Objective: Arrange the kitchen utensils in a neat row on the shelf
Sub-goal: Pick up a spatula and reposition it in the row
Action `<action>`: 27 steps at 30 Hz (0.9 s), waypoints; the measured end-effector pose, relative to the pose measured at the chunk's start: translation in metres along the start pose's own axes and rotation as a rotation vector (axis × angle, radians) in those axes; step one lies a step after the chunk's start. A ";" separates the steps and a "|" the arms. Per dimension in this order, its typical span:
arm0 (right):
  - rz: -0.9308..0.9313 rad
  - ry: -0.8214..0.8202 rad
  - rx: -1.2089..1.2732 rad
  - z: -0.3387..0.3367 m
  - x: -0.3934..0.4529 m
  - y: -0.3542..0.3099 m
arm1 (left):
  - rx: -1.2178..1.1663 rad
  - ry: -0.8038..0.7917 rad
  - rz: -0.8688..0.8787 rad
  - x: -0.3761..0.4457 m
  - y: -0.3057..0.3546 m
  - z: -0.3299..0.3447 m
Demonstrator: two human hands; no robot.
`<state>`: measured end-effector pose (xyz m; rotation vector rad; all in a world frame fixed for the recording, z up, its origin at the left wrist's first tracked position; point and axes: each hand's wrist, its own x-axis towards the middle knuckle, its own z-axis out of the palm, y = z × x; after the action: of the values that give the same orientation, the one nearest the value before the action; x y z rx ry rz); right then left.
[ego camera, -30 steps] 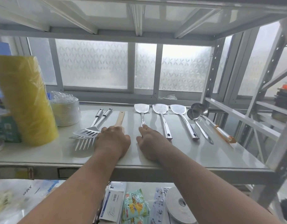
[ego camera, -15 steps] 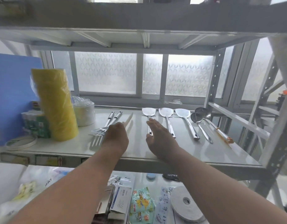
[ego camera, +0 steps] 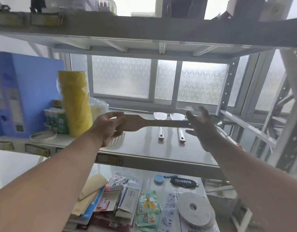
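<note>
Setting: metal shelf (ego camera: 144,148) before a frosted window, the middle tier carrying the utensils.
Left fingers: fingers (ego camera: 118,118) of the left hand (ego camera: 107,128) clenched around the broad blade end of a wooden spatula (ego camera: 144,123), lifted clear of the shelf and lying crosswise, its handle running right.
Right fingers: right hand (ego camera: 203,128) spread and released, palm turned toward the handle's far tip; whether it touches the wood, I cannot tell.
Beneath the spatula: two steel turners (ego camera: 161,131) lie parallel, blades far, handles near; a slotted turner (ego camera: 116,141) shows partly under the left hand.
Right edge: a ladle (ego camera: 218,122) peeks out behind the right hand.
Left side: yellow roll (ego camera: 76,104), blue folder (ego camera: 24,91), tape ring (ego camera: 43,136).
Risk: the crosswise handle could sweep the turners or the ladle askew as it turns to line up; a blade-end grip gives poor leverage, so the spatula may tip or slip when lowered.
</note>
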<state>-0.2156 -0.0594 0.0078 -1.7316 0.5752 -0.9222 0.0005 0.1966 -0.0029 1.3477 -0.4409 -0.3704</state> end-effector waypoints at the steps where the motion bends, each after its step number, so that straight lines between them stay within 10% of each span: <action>1: 0.010 -0.093 0.034 -0.001 -0.006 -0.001 | 0.004 0.021 0.013 0.001 0.002 0.003; 8: 0.090 -0.582 0.037 0.030 -0.072 -0.005 | 0.048 0.216 0.031 0.015 0.017 0.025; 19: 0.312 -0.263 0.477 0.114 -0.070 -0.007 | 0.150 -0.152 -0.102 -0.015 -0.013 0.075; 27: 0.080 -0.371 -0.282 0.145 -0.070 -0.007 | 0.528 -0.044 -0.073 0.018 -0.035 0.055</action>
<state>-0.1407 0.0782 -0.0298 -2.0548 0.5396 -0.4595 -0.0120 0.1341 -0.0264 1.8750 -0.5506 -0.3576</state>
